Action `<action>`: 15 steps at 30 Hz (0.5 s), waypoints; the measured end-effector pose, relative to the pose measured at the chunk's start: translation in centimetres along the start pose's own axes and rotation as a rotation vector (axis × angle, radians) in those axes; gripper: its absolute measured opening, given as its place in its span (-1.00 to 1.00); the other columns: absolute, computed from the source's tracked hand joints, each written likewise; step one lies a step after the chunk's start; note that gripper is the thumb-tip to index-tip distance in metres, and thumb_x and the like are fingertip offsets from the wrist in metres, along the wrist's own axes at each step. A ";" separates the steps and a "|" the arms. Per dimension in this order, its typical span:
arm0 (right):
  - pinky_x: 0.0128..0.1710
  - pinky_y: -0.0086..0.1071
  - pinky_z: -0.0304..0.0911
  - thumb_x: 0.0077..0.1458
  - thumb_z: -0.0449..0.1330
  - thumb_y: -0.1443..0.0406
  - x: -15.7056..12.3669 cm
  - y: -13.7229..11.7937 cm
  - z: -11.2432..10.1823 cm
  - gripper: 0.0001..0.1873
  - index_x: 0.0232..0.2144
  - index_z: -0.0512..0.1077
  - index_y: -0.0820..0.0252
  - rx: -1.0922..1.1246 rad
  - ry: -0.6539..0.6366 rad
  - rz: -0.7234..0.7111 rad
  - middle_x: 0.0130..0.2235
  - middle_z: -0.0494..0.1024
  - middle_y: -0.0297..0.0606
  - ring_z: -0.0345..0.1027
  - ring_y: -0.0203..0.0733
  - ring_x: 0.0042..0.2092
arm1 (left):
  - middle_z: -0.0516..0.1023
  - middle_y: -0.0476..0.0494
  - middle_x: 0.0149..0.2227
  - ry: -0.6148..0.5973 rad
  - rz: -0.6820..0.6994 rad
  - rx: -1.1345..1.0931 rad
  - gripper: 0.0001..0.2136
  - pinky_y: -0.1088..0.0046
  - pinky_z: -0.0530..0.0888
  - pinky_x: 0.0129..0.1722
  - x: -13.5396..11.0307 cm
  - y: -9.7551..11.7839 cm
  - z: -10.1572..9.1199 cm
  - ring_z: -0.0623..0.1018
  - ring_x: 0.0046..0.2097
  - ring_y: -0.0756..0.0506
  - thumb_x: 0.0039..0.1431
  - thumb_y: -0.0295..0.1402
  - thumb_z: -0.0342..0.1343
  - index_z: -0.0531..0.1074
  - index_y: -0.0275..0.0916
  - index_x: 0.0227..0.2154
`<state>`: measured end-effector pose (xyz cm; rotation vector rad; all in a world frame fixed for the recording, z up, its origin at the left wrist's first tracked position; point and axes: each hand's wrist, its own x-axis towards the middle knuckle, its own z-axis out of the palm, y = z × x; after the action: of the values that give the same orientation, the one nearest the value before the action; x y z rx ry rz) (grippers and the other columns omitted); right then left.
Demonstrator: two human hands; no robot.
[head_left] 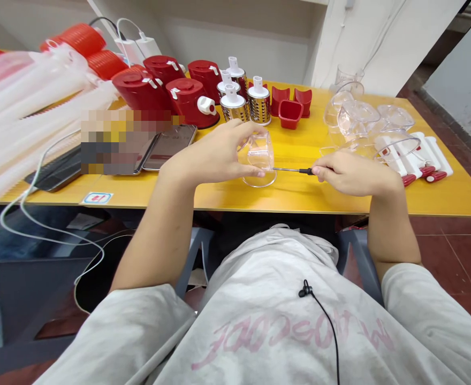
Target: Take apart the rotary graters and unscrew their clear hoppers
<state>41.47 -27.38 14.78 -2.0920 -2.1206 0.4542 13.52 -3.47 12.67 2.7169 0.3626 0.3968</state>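
My left hand grips a clear plastic housing just above the yellow table, thumb and fingers closed around its top and side. My right hand is closed on a thin screwdriver with a black handle. The metal shaft points left, and its tip touches the side of the clear housing.
Behind stand several red grater bodies, metal drum blades, small red cups, more clear housings and white-and-red handles at right. Phones and cables lie at left, beside white plastic tubes.
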 end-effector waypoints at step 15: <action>0.08 -0.06 0.49 0.74 0.18 0.21 -2.3 1.7 3.2 -0.62 0.16 0.81 0.19 -0.088 0.224 -0.168 0.07 0.90 0.07 0.73 0.21 0.05 | 0.68 -0.52 0.47 -0.058 0.025 0.004 0.00 -0.15 0.57 0.62 -0.3 1.6 -0.7 0.65 0.49 -0.52 0.35 0.37 0.36 0.57 -0.31 0.58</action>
<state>42.23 -30.02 11.46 -1.8840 -2.1927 0.1026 13.36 -4.78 13.85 2.7324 0.3137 0.3241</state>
